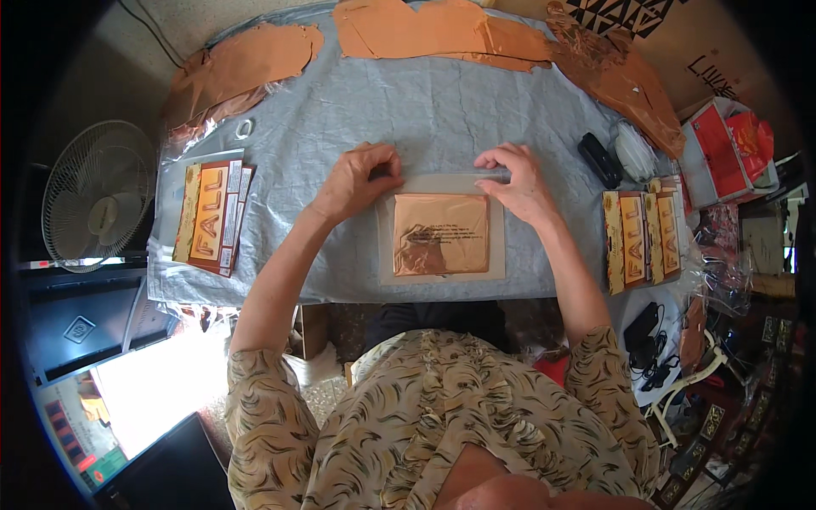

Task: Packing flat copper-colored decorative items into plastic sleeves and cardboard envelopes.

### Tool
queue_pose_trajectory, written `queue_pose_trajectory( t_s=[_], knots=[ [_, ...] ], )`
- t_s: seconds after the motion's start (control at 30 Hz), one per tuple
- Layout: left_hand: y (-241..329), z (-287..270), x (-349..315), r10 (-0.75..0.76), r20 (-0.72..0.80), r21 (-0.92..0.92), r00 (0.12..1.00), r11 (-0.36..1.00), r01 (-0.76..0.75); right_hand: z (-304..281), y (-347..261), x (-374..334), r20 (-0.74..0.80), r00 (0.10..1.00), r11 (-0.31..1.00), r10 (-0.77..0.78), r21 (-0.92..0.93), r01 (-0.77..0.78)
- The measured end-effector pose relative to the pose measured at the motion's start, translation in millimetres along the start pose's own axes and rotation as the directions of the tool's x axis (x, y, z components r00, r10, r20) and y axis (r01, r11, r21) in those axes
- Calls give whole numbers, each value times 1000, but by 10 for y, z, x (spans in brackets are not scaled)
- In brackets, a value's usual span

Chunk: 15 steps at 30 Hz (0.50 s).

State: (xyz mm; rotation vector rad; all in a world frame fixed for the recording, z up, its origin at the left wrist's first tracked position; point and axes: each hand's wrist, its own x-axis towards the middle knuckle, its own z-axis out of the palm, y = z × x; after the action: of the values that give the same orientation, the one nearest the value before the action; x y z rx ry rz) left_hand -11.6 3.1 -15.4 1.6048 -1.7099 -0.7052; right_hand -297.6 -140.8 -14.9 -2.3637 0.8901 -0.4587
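A clear plastic bag [442,183] lies flat on the table in front of me. Inside it is a flat, folded rose-gold foil piece [442,217] with small dark print on its upper part. At the bag's far left corner is my left hand [361,177], its fingers curled and its thumb on the edge, closed on the bag as far as I can see. My right hand [520,183] is by the far right corner, thumb and forefinger apart, with the thumb touching the bag's edge.
A grey plastic sheet [297,153] covers the table. Orange foil pieces [425,32] line the far edge. Printed header cards stand in stacks at left [212,212] and right [633,242]. A black case [600,160] and a red-and-white box [722,153] are at right; a fan [98,195] stands left.
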Motion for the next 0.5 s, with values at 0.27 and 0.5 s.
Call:
queue_pose_trajectory(
  t_s=[0.27,0.5],
  knots=[
    [-86,-60,-85,368,-3,287,930,891,-351,233,18,-228,-293,941,985,-169,-31,168],
    [11,-130,-178,441,209,535,873,695,-479,186,-55,-403,-313,899,934,-305,-282,219]
  ],
)
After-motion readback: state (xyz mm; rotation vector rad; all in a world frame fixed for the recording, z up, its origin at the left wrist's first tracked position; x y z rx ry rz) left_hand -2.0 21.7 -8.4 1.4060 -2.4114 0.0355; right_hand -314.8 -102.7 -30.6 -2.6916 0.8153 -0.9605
